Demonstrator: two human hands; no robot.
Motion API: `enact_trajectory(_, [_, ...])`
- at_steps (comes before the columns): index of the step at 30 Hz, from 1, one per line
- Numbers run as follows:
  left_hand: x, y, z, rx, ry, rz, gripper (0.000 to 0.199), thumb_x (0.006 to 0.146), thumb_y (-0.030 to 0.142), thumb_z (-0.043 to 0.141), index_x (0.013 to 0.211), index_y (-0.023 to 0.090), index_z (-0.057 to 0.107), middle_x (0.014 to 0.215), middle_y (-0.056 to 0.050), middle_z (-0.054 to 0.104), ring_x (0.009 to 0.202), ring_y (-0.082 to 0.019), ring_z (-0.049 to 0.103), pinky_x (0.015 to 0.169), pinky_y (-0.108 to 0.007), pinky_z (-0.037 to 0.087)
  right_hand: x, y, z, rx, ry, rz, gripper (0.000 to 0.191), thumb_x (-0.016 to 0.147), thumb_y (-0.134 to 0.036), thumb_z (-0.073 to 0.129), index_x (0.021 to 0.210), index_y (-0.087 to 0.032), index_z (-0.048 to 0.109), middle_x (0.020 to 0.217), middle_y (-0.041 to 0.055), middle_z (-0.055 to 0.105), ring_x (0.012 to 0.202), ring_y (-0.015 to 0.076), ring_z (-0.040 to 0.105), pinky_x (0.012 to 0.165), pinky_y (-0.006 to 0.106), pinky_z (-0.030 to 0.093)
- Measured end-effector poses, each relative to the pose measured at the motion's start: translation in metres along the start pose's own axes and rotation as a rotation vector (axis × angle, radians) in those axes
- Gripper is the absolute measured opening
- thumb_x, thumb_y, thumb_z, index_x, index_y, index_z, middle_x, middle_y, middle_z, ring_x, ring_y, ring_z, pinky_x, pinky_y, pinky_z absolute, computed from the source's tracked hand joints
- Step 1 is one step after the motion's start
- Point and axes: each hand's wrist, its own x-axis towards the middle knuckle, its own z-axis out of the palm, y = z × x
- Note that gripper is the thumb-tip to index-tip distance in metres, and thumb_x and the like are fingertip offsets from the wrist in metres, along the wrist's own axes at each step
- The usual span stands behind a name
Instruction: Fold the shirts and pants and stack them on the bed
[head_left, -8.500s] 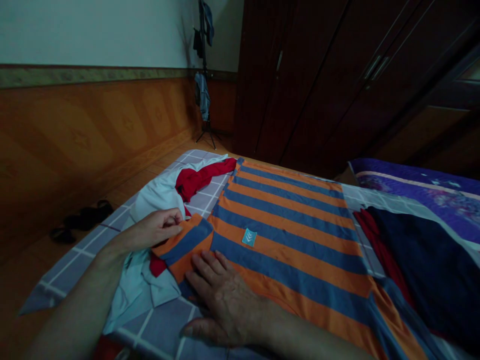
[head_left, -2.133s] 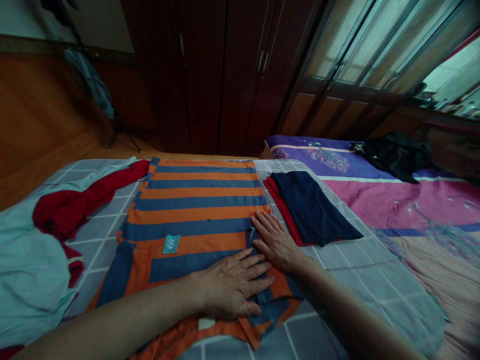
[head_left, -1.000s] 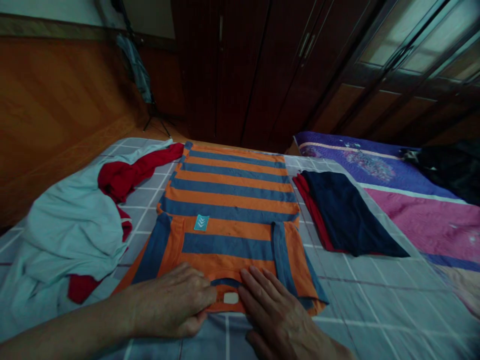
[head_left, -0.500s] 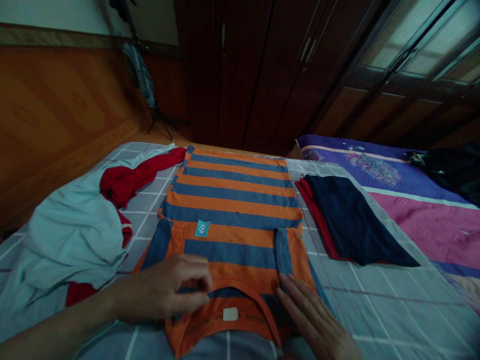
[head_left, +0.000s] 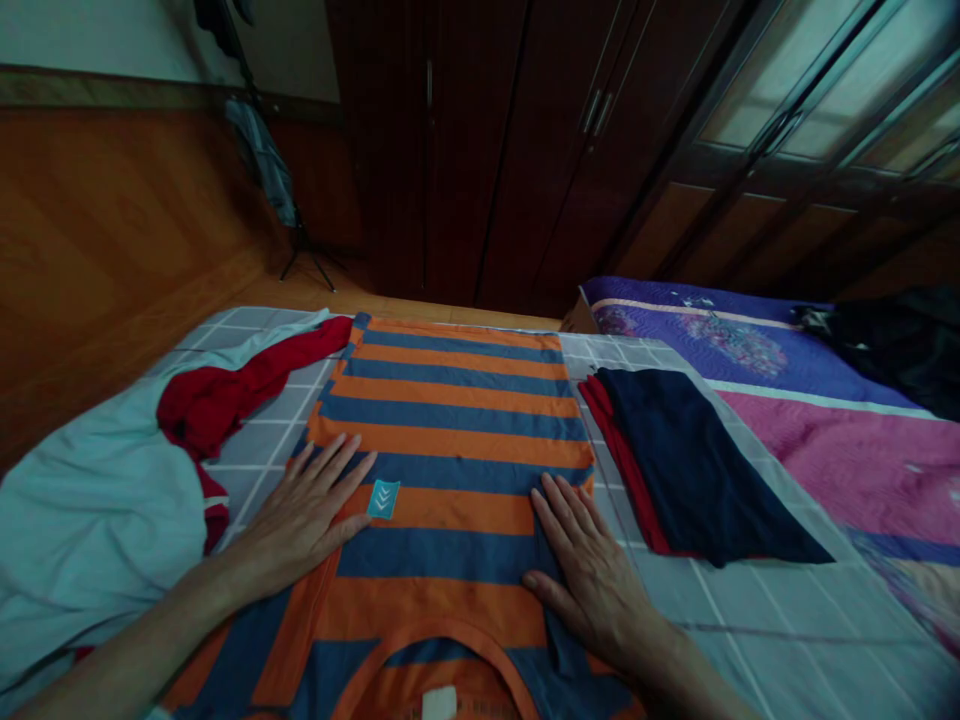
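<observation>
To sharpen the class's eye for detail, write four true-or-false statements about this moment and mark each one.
1. The left hand and the right hand both lie open on the striped orange-and-blue T-shirt. True.
2. The right hand is clenched into a fist. False: its fingers are spread.
3. The teal label sits closer to the left hand than to the right hand. True.
4. The folded navy garment lies left of the shirt. False: it lies to the right, on red cloth.

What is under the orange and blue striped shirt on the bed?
A grey checked bedsheet shows on both sides of the orange-and-blue striped shirt; what lies directly beneath it is covered.
</observation>
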Motion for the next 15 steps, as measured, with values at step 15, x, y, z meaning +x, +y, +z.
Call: enact_trajectory(15, [-0.025, 0.007, -0.041, -0.214, 0.078, -0.001, 0.050, 0.089, 0.044, 0.053, 0.135, 0.028, 0.047, 0.138, -0.005, 0.052, 0.123, -0.023, 0.050, 0.102, -0.033, 0.041, -0.025, 0.006, -0.042, 0.071, 0.106, -0.087, 0.054, 0.089, -0.032, 0.049, 0.141, -0.019, 0.040, 0.149, 0.0136, 0.034, 0.130, 0.0299, 0.042, 0.094, 0.039, 0.050])
